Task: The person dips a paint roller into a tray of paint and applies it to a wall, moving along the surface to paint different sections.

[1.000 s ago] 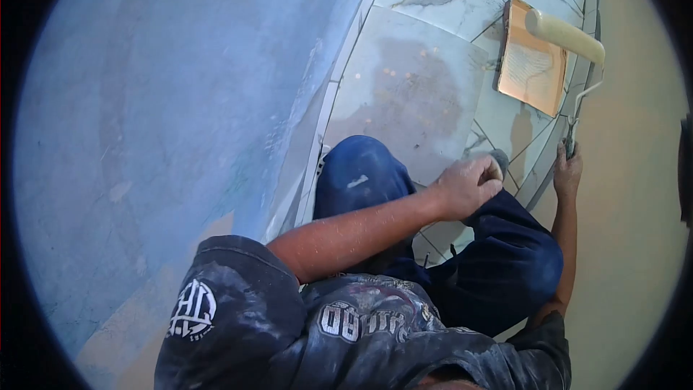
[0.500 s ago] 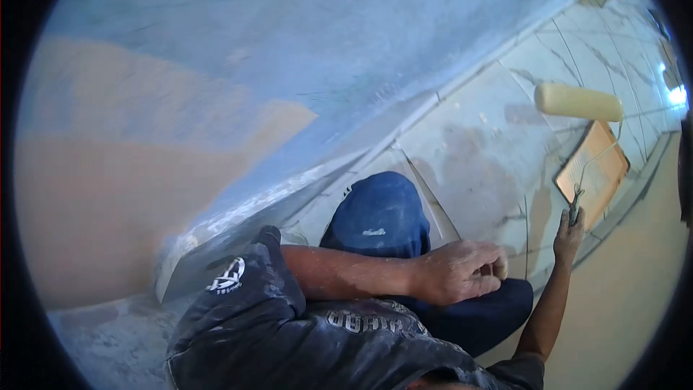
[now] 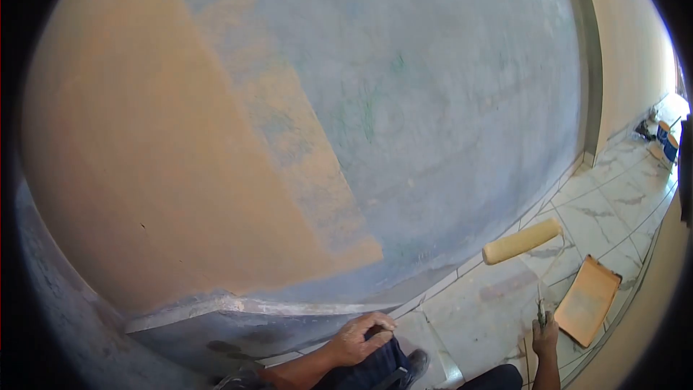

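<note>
My right hand (image 3: 545,334) is closed around the handle of a paint roller (image 3: 521,242). Its fuzzy cream sleeve is held up in front of the lower wall, left of and above the tray. An orange-coated paint tray (image 3: 588,300) lies on the floor just right of that hand. My left hand (image 3: 364,337) rests over my bent knee (image 3: 382,361), fingers loosely curved and thumb apart, with no tool in it. The wall ahead has peach paint (image 3: 159,144) on the left and bare grey-blue surface (image 3: 447,115) on the right, with a thin, patchy strip between.
A rough ledge (image 3: 289,308) runs along the wall's foot at left. Marbled floor tiles (image 3: 599,213) stretch to the right, partly stained. Paint cans (image 3: 668,141) and other items stand far right by a bright opening. A dark trim strip (image 3: 593,65) marks the wall corner.
My view has lifted from my lap to the wall. The roller, still in my right hand, appears lower and tilted differently. My left hand's curled fingers have loosened over the knee.
</note>
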Tool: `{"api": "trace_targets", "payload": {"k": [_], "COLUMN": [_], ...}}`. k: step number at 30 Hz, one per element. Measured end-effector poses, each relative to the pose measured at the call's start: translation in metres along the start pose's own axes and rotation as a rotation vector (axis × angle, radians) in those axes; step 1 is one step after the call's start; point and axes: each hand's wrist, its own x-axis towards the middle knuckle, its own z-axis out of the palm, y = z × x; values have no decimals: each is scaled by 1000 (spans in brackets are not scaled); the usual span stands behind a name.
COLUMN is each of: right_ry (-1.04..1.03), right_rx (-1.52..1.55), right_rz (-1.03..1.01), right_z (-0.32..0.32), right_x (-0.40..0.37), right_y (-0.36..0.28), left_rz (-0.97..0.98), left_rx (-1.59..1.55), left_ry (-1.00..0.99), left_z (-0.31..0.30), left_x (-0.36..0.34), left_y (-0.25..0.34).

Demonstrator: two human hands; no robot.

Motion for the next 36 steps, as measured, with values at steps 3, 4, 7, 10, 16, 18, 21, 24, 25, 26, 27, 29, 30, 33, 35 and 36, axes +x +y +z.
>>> {"api": "trace_targets", "payload": {"k": [3, 4, 7, 10, 16, 18, 21, 24, 25, 26, 27, 29, 30, 33, 35, 36], "right_ry": [281, 288, 220, 169, 138, 235, 60, -138, -223, -223, -201, -156, -159, -320, -346, -379], "right_rx": [-27, -27, -82, 32, -27, -61, 65, 178, 242, 234, 136, 1, -19, -91, -74, -65], "right_rz": [-137, -151, -297, -174, -168, -226, -166, 30, 131, 147, 69, -71, -55, 52, 56, 53], "right_z": [28, 27, 36, 29, 25, 37, 23, 18, 16, 20, 34, 55, 61, 79, 101, 108], "right_x": [-2, 2, 2, -6, -5, -2, -5, -12, -10, -8, -13, -18, -20, -27, -33, -36], "right_y": [2, -4, 4, -17, -46, -43, -80, -113, -116, -108, -108, -95, -98, -109, -107, -105], "left_rz": [-68, -59, -129, 27, -14, -67, -23, -17, 3, -5, 23, 42, 96, 203, 250, 245], "left_rx": [130, 130, 145, 350, 330, 274, 182, 89, 103, 90, 42, -20, -23, -57, -72, -178], "left_ry": [113, 126, 276, 354, 409, 420, 398, 375, 336, 324, 342, 348, 383, 478, 538, 585], "left_z": [-27, -31, -32, -27, -27, -33, -35, -33, -31, -27, -33, -35, -38, -42, -41, -38], "left_x": [-33, -44, -77, -89, -92, -90, -88, -74, -69, -63, -65, -58, -55, -41, -35, -32], "left_y": [-2, -4, -3, 15, 21, 7, -19, -27, -29, -31, -38, -46, -52, -69, -72, -72]}}
